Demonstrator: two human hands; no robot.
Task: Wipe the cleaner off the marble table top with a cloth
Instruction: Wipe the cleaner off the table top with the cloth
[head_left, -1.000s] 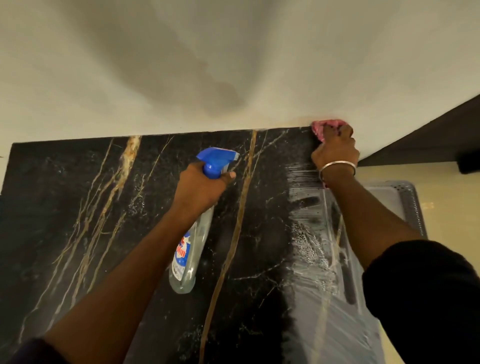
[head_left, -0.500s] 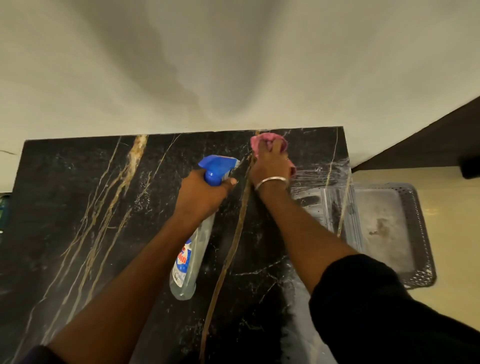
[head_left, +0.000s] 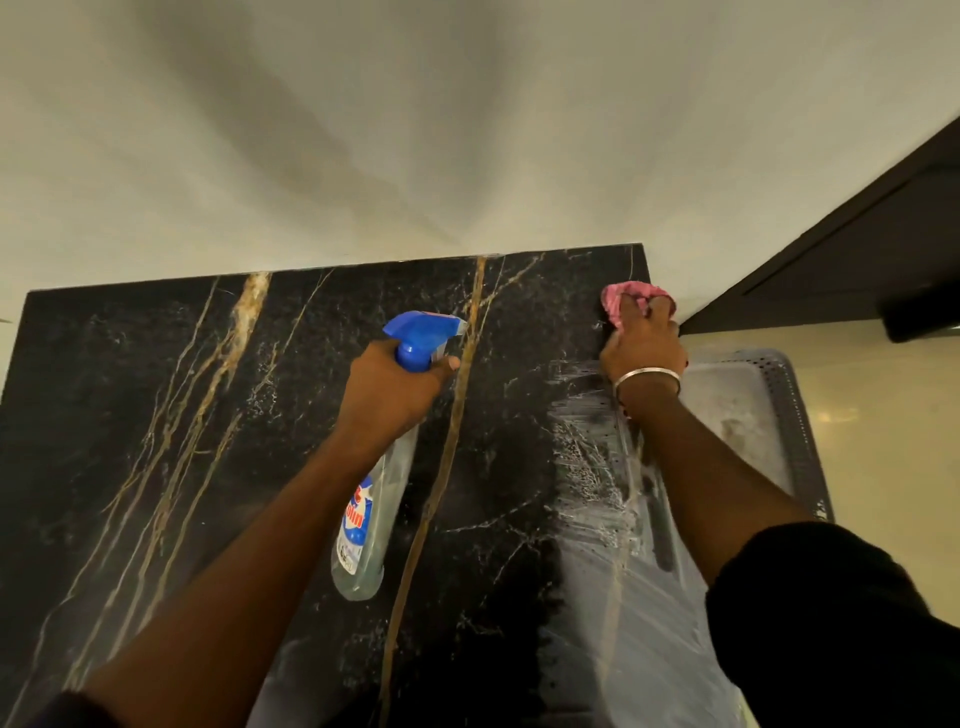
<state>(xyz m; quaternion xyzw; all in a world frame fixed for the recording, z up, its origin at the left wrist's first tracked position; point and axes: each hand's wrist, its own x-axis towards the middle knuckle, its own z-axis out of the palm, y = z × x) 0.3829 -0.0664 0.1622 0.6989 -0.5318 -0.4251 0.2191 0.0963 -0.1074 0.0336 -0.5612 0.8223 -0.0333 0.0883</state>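
Mid-wipe, the right hand (head_left: 644, 348) curls its fingers round the pink cloth (head_left: 618, 299) at the marble table top's (head_left: 156, 415) far right corner while the left hand (head_left: 395, 389) grips the spray bottle (head_left: 374, 499); next, I judge, strokes must cover the cleaner film (head_left: 587, 467) nearer.

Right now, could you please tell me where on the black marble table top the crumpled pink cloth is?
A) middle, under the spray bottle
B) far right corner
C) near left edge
B: the right hand grips the crumpled pink cloth at the far right corner of the black marble table top.
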